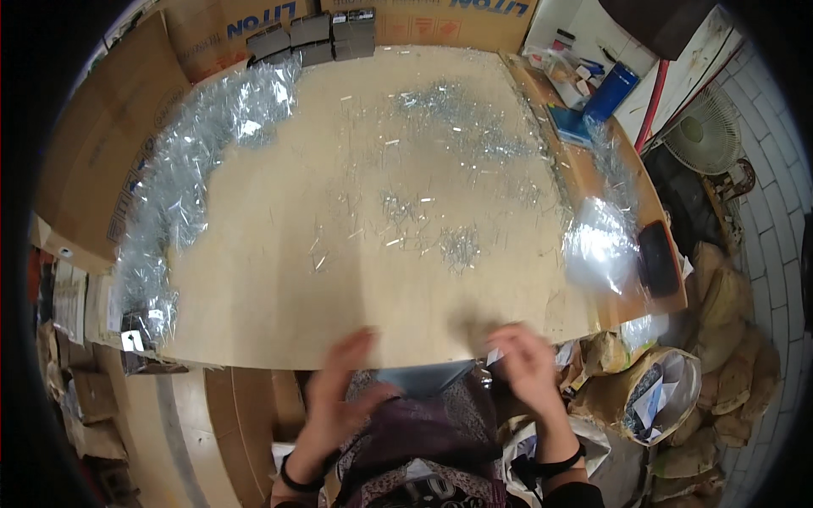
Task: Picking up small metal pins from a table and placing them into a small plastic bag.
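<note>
My left hand point(343, 385) hovers at the front edge of the pale wooden table point(279, 296). It is blurred, with thumb and fingers apart and nothing visible between them. My right hand point(529, 368) is at the same edge, farther right, its fingers bent together. A small white bit shows by its fingertips; blur hides whether the hand grips it. Beyond the hands, a small heap of thin shiny metal pieces point(460, 248) lies on the tabletop. More such pieces are strewn toward the back. Crinkled clear plastic wrappers point(178, 178) are piled along the left side.
Dark stacked blocks point(312, 38) stand at the back against cardboard boxes point(102, 135). On the right ledge are a blue can point(611, 91), a clear plastic bag point(601, 245) and a black phone point(659, 258). Open paper sacks point(669, 394) and a fan point(701, 131) are at right.
</note>
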`<state>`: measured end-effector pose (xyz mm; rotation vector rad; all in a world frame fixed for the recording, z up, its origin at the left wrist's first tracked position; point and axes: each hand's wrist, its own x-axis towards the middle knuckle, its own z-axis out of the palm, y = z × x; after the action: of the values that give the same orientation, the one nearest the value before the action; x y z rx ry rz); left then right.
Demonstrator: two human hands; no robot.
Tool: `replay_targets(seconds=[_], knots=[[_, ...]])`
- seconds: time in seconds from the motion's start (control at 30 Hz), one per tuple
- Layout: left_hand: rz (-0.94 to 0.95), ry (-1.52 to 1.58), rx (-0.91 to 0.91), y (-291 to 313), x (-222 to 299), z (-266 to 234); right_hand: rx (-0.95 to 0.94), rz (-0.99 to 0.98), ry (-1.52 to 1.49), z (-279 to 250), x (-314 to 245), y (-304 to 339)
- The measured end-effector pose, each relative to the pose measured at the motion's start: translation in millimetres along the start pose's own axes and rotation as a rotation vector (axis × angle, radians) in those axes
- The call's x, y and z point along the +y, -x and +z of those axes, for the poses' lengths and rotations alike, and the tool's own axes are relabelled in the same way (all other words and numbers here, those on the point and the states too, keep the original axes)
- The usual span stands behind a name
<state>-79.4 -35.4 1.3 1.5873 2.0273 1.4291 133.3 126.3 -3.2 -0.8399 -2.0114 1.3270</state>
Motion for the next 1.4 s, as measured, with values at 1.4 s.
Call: replay_targets(seconds=[1.4], knots=[[-0.457, 0.567, -0.805, 76, -29, 57, -0.621, 0.411, -0.55, 31, 74, 84]])
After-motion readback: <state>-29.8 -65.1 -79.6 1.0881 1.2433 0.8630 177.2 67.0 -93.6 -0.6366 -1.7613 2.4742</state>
